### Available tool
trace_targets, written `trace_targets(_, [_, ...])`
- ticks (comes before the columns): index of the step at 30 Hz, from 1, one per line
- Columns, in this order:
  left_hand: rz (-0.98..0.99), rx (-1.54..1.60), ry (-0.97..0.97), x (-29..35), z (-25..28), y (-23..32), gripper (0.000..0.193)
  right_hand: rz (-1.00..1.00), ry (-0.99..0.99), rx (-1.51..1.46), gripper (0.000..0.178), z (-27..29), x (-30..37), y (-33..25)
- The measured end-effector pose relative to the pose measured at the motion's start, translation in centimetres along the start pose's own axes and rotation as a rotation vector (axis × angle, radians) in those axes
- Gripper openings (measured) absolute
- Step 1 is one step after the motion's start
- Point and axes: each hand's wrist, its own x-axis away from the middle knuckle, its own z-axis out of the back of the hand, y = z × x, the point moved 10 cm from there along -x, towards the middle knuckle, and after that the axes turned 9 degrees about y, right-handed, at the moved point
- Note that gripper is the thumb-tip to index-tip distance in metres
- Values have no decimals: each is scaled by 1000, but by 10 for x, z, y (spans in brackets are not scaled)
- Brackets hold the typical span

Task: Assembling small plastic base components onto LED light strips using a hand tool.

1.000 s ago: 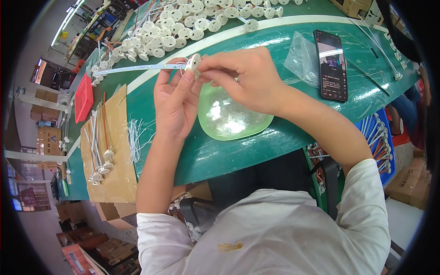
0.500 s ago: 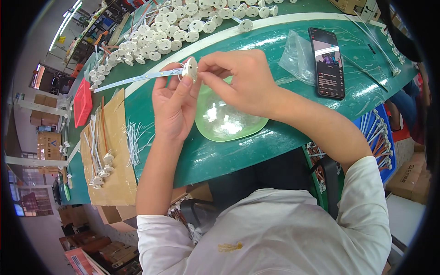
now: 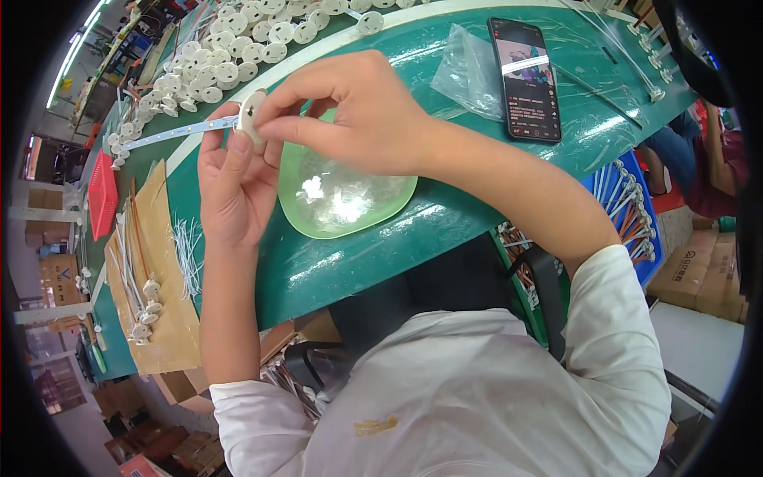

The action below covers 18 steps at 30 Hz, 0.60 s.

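My left hand (image 3: 229,187) is closed on an LED strip light, holding it at its round end. The narrow pale strip (image 3: 171,136) with small LEDs points away to the left. At its near end sits a white round end cap (image 3: 248,115) with small holes, standing on edge between my hands. My right hand (image 3: 362,111) has thumb and fingers pinched at the cap's right face; anything small between the fingertips is hidden. Below the right wrist stands a light green bowl (image 3: 296,222) of small clear plastic pieces (image 3: 342,195).
Many strip lights with white round caps (image 3: 211,75) are heaped at the back. A phone (image 3: 528,87) lies right beside a clear plastic bag (image 3: 470,75). At left are cardboard (image 3: 171,318), white wires (image 3: 187,258) and a red basket (image 3: 102,195). A blue crate (image 3: 648,215) stands at right.
The whole view has shifted, so the table and both hands appear further left. Both hands stay together at the end cap, which is turned slightly. The phone's picture has changed.
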Motion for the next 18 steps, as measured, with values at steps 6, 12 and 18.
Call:
trace_targets(6, [-84, -69, 119, 4, 5, 6, 37, 150, 90, 163, 10, -3, 6, -8])
trace_targets(12, [-70, 36, 151, 4, -3, -4, 36, 246, 205, 290, 11, 1, 14, -16])
trace_targets(18, [-64, 2, 171, 3, 0, -7, 36, 240, 192, 301, 9, -3, 12, -17])
